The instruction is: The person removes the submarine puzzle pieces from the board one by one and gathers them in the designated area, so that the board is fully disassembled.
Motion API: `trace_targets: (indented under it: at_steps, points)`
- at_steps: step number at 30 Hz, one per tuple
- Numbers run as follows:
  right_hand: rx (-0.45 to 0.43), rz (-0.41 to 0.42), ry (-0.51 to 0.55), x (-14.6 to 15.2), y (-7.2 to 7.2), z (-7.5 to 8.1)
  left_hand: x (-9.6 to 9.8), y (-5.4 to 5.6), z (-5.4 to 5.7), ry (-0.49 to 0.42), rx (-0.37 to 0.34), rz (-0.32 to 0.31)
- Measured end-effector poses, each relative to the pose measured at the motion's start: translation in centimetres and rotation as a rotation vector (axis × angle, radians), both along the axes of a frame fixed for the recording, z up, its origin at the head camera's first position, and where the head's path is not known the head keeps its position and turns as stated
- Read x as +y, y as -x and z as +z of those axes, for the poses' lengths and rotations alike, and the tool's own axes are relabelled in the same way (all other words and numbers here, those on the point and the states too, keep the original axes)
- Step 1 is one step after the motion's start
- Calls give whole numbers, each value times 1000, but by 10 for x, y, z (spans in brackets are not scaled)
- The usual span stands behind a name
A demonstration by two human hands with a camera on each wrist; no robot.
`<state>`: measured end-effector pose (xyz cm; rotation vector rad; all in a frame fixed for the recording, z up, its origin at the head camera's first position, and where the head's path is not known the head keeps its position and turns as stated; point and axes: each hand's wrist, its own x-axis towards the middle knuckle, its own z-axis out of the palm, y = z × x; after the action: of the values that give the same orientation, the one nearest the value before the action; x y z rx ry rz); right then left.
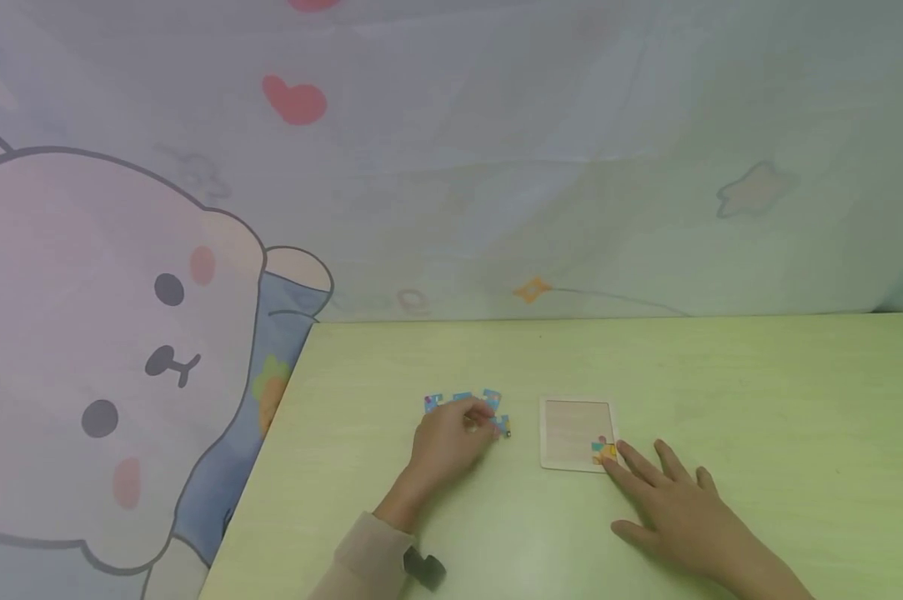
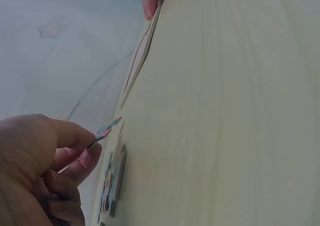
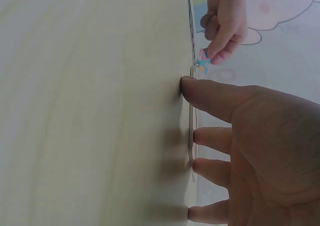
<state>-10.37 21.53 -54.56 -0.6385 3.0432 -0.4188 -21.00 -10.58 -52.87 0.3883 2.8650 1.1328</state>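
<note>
A jigsaw piece (image 2: 104,134), blue with pink and orange, is pinched between thumb and fingertip of my left hand (image 1: 454,442). Several other jigsaw pieces (image 1: 492,398) lie on the table around and partly behind that hand. To the right sits a square wooden puzzle tray (image 1: 543,433) with a bare wood bed. One group of orange and teal puzzle pieces (image 1: 604,452) occupies its lower right corner. My right hand (image 1: 676,512) spreads its fingers, with fingertips resting at the tray's right edge and near that corner. The thumb touches the table.
The light green-yellow table (image 1: 781,400) extends around the tray on all sides. Behind it hangs a pale cloth (image 1: 496,167) printed with hearts, a star and a large cartoon animal. A dark strap piece (image 1: 424,569) shows at my left wrist.
</note>
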Motion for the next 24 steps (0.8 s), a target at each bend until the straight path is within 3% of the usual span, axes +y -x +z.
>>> trace_targets:
  at_steps: [15, 24]
  points:
    - [1, 4, 3, 0, -1, 1, -13, 7, -5, 104, 58, -18]
    - [-1, 4, 3, -1, -1, 2, -4, 7, 1, 46, 55, -44]
